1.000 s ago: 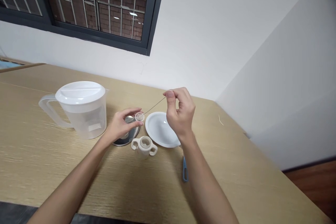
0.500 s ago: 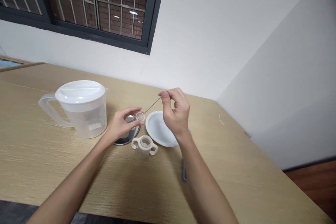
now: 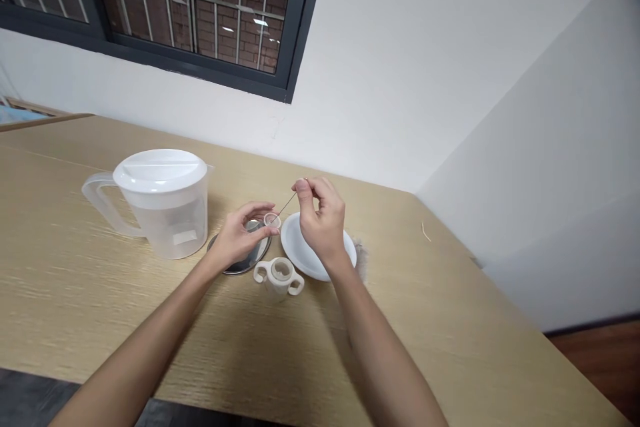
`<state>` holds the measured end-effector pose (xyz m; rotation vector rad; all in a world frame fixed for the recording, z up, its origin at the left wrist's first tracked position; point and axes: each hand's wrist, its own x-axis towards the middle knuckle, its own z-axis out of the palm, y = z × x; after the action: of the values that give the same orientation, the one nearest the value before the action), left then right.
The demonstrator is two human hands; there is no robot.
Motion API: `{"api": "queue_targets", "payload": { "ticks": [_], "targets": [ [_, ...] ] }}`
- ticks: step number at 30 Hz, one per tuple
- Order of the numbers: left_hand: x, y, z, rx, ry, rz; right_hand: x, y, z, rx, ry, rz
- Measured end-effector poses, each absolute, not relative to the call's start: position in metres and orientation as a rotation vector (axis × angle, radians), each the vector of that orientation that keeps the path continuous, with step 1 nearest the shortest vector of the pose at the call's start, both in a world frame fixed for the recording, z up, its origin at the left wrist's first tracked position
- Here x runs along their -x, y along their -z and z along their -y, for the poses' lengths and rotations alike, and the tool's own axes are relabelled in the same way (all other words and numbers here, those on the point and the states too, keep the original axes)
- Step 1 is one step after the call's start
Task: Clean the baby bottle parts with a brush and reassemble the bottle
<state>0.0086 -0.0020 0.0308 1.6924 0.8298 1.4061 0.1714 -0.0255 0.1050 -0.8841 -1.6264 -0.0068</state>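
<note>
Hand gap — narrowed | right hand (image 3: 323, 217) pinches thin strand (image 3: 287, 203) | left hand (image 3: 237, 237) pinches clear round piece (image 3: 272, 220) — strand meeting it

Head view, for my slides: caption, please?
Left hand holds a small, round, clear plastic piece; right hand pinches a thin, dark rod reaching it.

A lidded plastic jug (image 3: 167, 210) is standing on the left of the wooden tabletop (image 3: 450, 307), near a round metal plate (image 3: 241, 264). A pale thin strip (image 3: 425, 232) is lying far right. Behind, a barred window (image 3: 235, 3) is showing brickwork.
</note>
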Motion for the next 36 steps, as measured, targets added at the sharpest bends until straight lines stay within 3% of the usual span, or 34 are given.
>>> {"api": "queue_targets", "payload": {
  "ticks": [36],
  "targets": [
    [-0.012,-0.024,-0.004,-1.609,-1.458,-0.764,-0.167,-0.088,0.014,0.947,-0.071,1.722]
  ]
}}
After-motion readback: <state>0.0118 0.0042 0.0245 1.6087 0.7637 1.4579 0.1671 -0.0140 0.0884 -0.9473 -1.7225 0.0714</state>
